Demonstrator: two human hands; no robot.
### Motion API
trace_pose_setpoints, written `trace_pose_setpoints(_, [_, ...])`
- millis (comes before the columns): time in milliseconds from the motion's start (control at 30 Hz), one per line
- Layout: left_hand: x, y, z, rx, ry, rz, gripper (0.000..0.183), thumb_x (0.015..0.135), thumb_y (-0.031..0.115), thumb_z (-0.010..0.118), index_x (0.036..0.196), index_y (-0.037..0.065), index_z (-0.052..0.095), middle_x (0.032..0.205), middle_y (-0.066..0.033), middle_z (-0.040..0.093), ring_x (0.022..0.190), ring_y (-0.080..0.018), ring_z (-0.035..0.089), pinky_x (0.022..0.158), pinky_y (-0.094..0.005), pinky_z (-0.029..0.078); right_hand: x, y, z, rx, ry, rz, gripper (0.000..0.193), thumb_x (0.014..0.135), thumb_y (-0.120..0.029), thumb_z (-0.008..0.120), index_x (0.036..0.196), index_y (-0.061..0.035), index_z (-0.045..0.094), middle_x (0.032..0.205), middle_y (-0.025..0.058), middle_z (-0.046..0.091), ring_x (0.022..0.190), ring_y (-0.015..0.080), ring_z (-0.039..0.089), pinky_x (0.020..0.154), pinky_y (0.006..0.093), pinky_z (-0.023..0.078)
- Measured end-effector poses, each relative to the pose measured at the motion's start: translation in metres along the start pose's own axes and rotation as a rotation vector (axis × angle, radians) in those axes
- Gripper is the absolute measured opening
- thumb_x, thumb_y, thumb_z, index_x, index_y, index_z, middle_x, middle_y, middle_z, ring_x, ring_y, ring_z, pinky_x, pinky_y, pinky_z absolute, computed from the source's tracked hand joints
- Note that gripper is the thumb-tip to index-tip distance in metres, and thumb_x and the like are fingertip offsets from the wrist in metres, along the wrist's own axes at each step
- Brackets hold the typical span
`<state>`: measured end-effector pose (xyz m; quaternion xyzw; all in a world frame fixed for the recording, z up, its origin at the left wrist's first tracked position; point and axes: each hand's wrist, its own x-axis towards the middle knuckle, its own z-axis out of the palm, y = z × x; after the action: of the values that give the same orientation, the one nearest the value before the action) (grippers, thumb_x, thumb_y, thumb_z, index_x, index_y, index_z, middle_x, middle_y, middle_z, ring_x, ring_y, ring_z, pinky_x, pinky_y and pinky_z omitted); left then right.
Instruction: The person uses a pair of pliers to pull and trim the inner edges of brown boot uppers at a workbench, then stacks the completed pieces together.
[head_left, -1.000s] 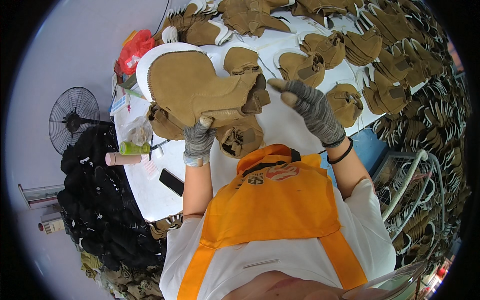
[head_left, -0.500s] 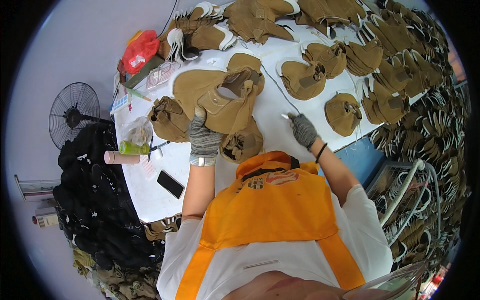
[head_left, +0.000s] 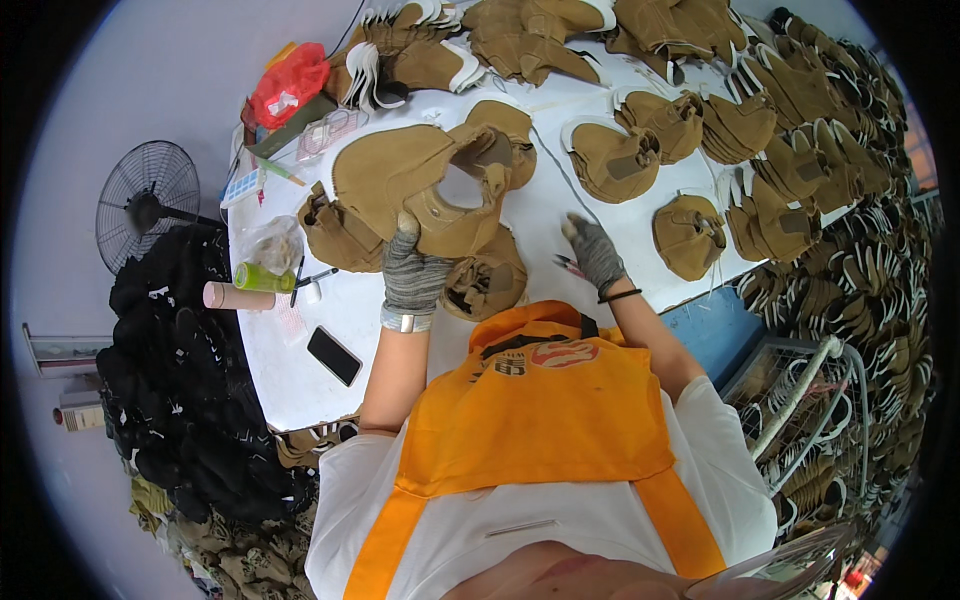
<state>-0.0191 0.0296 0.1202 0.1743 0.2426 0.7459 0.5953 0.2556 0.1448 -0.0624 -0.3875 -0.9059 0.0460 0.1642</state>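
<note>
My left hand (head_left: 412, 272), in a grey knitted glove with bare fingertips, grips the edge of a tan shoe upper (head_left: 395, 180), thumb on top. The upper is tilted, its collar opening toward the right. Other tan uppers lie beneath and around it: one to its left (head_left: 335, 235), one just in front (head_left: 487, 278), one behind (head_left: 508, 130). Over the white table, my right hand (head_left: 597, 252), gloved alike, is closed around a slim, pointed tool (head_left: 569, 266) with a reddish part. Its exact kind is too small to make out. This hand is apart from the upper.
Stacked tan uppers (head_left: 735, 125) fill the table's right and far sides. On the left are a phone (head_left: 334, 356), a green roll (head_left: 265, 279), a pink cylinder (head_left: 238, 296), pens and a red bag (head_left: 290, 85). A fan (head_left: 148, 210) stands beyond; a wire cart (head_left: 790, 400) is at right.
The upper in my left hand has turned, with its opening showing wider. My right hand has shifted slightly left; the tool now sticks out lower, toward me.
</note>
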Motion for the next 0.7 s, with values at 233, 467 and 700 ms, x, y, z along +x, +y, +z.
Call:
trace_pose_setpoints(233, [-0.003, 0.002, 0.018, 0.263, -0.070, 0.087, 0.080, 0.076, 0.039, 0.075, 0.136, 0.003, 0.036, 0.132, -0.0123, 0.046, 0.120, -0.0271, 0.049, 0.101, -0.0439, 0.043, 0.087, -0.099, -0.225, 1.263, 0.051, 0.266, 0.057, 0.091, -0.042, 0.056, 0.132, -0.0042, 0.047, 0.078, 0.0048, 0.056, 0.066, 0.0145, 0.053, 0.063, 0.0264, 0.047])
trace_pose_setpoints(467, [-0.006, 0.007, 0.014, 0.545, -0.050, 0.159, 0.076, 0.080, 0.042, 0.071, 0.134, 0.000, 0.038, 0.131, -0.0134, 0.047, 0.119, -0.0261, 0.049, 0.100, -0.0412, 0.044, 0.077, -0.105, -0.231, 0.992, -0.053, 0.152, 0.058, 0.090, -0.027, 0.061, 0.138, -0.0012, 0.039, 0.101, 0.0145, 0.061, 0.089, 0.0218, 0.060, 0.083, 0.0294, 0.048])
trace_pose_setpoints(700, [0.001, -0.005, 0.033, -0.069, 0.014, 0.063, 0.056, 0.091, 0.034, 0.059, 0.134, 0.003, 0.041, 0.134, -0.0129, 0.048, 0.122, -0.0288, 0.047, 0.106, -0.0474, 0.038, 0.071, -0.118, -0.235, 1.411, -0.022, 0.101, 0.053, 0.095, -0.019, 0.054, 0.141, 0.0000, 0.035, 0.109, 0.0059, 0.055, 0.094, 0.0146, 0.057, 0.089, 0.0273, 0.046])
